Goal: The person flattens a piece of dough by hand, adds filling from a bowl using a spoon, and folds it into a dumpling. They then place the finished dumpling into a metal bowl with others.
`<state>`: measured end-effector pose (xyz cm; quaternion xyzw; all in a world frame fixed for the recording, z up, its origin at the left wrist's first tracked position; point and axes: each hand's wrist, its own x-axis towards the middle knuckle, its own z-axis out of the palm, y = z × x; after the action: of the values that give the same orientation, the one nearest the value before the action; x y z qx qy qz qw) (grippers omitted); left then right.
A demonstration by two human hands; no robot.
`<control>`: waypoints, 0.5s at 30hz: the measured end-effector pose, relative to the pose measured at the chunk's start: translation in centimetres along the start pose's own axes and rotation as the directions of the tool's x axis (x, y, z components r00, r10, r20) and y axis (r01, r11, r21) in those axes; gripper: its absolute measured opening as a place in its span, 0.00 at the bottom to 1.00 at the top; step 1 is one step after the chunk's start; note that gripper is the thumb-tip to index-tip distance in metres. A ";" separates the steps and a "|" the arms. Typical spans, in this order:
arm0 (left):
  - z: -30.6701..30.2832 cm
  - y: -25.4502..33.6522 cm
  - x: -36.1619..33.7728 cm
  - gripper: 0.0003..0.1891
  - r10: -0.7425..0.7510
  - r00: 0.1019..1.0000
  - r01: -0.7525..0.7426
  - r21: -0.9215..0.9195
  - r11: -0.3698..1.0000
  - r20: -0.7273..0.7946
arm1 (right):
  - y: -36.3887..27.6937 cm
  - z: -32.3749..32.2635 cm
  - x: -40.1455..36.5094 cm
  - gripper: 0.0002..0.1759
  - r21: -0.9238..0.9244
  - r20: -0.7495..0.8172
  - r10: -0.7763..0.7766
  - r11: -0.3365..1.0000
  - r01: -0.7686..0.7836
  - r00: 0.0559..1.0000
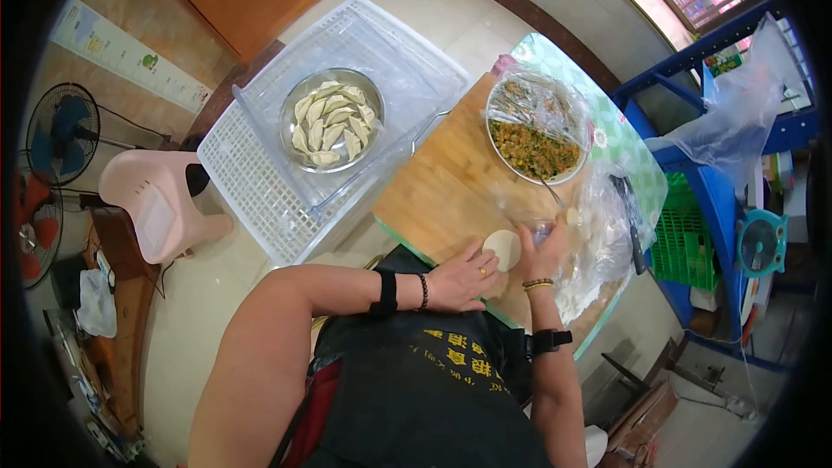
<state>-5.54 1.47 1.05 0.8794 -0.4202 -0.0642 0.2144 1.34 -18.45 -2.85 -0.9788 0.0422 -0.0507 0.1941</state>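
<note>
A round, pale dumpling wrapper lies at the near edge of the wooden board. My left hand rests palm down beside it, fingertips on its left edge and thumb spread apart. Just right of the wrapper, my right hand has thumb and fingers curled around a small, clear, shiny thing, too blurred to name. Beyond it stands a white bowl of chopped filling, partly covered by plastic wrap, with a spoon handle sticking out. Folded dumplings fill a metal bowl at the left.
The metal bowl stands on a white plastic crate with a clear lid. Crumpled plastic with white flour and a black-handled knife lie right of the board. A blue shelf, a pink chair and fans stand around.
</note>
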 end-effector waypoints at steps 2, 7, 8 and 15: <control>-0.8 0.2 0.1 0.34 -0.055 0.998 0.055 -0.004 0.998 0.030 | 1.1 0.3 -0.3 0.44 0.218 -0.129 -0.024 0.975 0.052 0.991; -0.5 -0.5 -0.4 0.34 -0.064 0.998 0.064 -0.004 0.998 0.013 | -3.4 -1.3 -4.4 0.42 0.067 0.019 -0.251 0.966 0.249 0.968; 0.1 -0.8 -0.8 0.34 -0.053 0.999 0.053 0.005 0.999 -0.003 | -4.2 -1.1 -5.0 0.41 -0.037 0.030 -0.350 0.936 0.350 0.936; -1.1 -1.0 0.1 0.35 -0.188 0.982 0.187 0.018 0.982 0.025 | -0.9 0.2 -0.4 0.44 0.296 -0.021 0.110 0.950 -0.099 0.994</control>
<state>-4.45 2.27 1.62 0.9158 -0.3387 -0.0923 0.1951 0.98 -17.49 -2.72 -0.9343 0.0894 -0.0641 0.3391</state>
